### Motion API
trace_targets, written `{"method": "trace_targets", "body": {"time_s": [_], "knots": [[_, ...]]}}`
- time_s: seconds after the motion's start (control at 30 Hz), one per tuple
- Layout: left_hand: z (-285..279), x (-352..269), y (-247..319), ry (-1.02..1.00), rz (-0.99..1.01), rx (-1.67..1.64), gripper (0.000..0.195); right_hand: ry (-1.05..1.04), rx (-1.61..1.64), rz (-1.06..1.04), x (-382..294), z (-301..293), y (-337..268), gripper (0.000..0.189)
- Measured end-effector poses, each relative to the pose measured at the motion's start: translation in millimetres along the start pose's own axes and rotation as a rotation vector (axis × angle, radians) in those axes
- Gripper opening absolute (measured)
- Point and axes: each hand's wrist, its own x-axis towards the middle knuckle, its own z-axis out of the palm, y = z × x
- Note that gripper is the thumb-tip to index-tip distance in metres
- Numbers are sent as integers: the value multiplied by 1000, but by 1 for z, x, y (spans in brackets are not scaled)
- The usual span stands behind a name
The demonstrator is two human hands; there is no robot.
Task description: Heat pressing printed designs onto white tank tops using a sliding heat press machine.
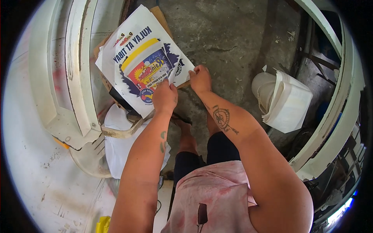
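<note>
Before me lies a stack of white paper sheets, and the top printed sheet [116, 72] shows a paint pail with mirrored lettering. My left hand [166, 96] pinches the near edge of this sheet, where the paper curls up. Beside it, my right hand [201, 77] has thumb and fingers closed on the right corner of the paper; whether it holds one sheet or several I cannot tell. Brown cardboard [161, 20] sticks out beneath the stack at the far side. A black flat piece [123, 102] shows under the near left edge.
Cream-painted metal frames stand at left [84, 72] and right [323, 142]. Below the stack, white sheets [116, 154] lie on a worn plastic chair [87, 163]. More white sheets [291, 102] rest against a rounded white object [262, 83] on the right. The concrete floor [221, 35] is stained.
</note>
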Motion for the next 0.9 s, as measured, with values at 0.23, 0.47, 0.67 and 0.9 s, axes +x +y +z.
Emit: {"method": "trace_targets", "body": {"time_s": [0.23,0.47,0.67,0.9], "knots": [[5,-9,-5,-33,-60,-45,21,-25,-84,-2,1,-4,9,18],[11,-11,-11,-20,-85,-63,22,-43,-98,-111,-3,-8,4,21],[11,-12,-11,-36,-124,-92,23,-98,-214,-51,-4,-7,1,27],[16,-18,-15,-36,-145,-97,24,-114,-183,-64,8,-8,8,24]]}}
